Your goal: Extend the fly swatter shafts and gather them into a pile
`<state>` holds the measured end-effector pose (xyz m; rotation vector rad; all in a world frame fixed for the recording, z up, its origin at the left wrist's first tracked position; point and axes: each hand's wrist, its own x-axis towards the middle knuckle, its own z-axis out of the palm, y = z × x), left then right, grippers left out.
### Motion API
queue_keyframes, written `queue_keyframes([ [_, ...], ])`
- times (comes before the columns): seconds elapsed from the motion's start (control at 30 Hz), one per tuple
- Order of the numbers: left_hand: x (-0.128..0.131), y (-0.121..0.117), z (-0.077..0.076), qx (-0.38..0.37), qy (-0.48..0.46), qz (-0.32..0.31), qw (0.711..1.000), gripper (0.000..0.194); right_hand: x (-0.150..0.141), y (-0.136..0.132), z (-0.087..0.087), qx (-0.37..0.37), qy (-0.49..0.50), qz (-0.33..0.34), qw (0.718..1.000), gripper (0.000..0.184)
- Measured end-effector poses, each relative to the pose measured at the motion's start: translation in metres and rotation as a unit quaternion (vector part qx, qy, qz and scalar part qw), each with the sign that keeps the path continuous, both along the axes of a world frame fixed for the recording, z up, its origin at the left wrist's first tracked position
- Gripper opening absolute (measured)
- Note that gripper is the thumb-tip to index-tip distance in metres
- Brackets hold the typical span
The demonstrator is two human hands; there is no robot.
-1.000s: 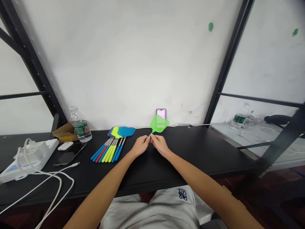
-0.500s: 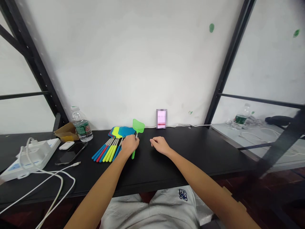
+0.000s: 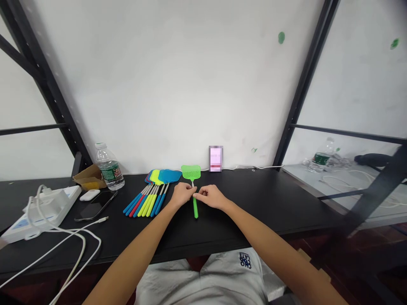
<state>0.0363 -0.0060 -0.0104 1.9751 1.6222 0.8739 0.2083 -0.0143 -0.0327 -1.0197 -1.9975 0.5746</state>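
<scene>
A green fly swatter [image 3: 191, 173] with a thin metal shaft stands out in front of me, its head toward the wall and its green grip toward me. My left hand [image 3: 183, 193] pinches the shaft from the left. From the right, my right hand [image 3: 212, 196] is closed with thumb and fingertips at the top of the green grip; its other fingers are curled. To the left of my left hand lies a fanned row of several fly swatters [image 3: 170, 176], with blue, yellow and red grips and their heads overlapping.
On the black table [image 3: 254, 212] at left are a water bottle [image 3: 110, 171], an opened cardboard box [image 3: 90, 178], a white case [image 3: 90, 195], a dark phone [image 3: 96, 205], a power strip [image 3: 60, 207] and white cables [image 3: 84, 245]. A lit phone [image 3: 216, 159] leans on the wall.
My left hand has brought the green fly swatter right, away from the row, and it now points straight ahead. My right hand has moved left and closed at its grip.
</scene>
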Motion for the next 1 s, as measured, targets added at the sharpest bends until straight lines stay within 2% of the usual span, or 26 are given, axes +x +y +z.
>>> queue_keyframes([
  [0.07, 0.007, -0.004, 0.0, -0.036, -0.057, -0.017, 0.998, 0.036, -0.002, -0.002, 0.0, 0.005, 0.0, 0.011, 1.0, 0.027],
  [0.17, 0.013, -0.009, 0.0, -0.049, -0.104, -0.038, 0.993, 0.036, -0.003, -0.005, 0.0, 0.019, 0.005, 0.008, 1.0, 0.029],
  [0.33, 0.012, -0.008, 0.0, -0.008, -0.14, -0.099, 0.985, 0.047, -0.002, -0.008, 0.006, 0.037, 0.008, -0.031, 0.999, 0.025],
  [0.43, 0.008, -0.006, 0.001, 0.038, -0.142, -0.104, 0.984, 0.048, 0.009, -0.01, 0.014, 0.065, 0.015, -0.072, 0.995, 0.022],
  [0.5, 0.004, -0.006, 0.002, 0.085, -0.092, -0.081, 0.989, 0.045, 0.024, -0.01, 0.02, 0.087, 0.028, -0.104, 0.99, 0.023],
  [0.63, -0.006, -0.005, 0.006, 0.16, 0.1, 0.003, 0.982, 0.039, 0.075, -0.005, 0.028, 0.102, 0.024, -0.212, 0.972, 0.025],
  [0.83, -0.017, 0.0, 0.007, 0.118, 0.255, 0.124, 0.952, 0.033, 0.164, -0.002, 0.015, 0.068, -0.133, -0.304, 0.941, 0.026],
  [0.9, -0.022, 0.0, 0.009, 0.099, 0.282, 0.16, 0.941, 0.033, 0.183, -0.005, 0.008, 0.032, -0.182, -0.298, 0.936, 0.026],
  [1.0, -0.032, -0.001, 0.015, 0.076, 0.296, 0.209, 0.929, 0.034, 0.194, -0.008, 0.002, -0.013, -0.232, -0.285, 0.93, 0.025],
])
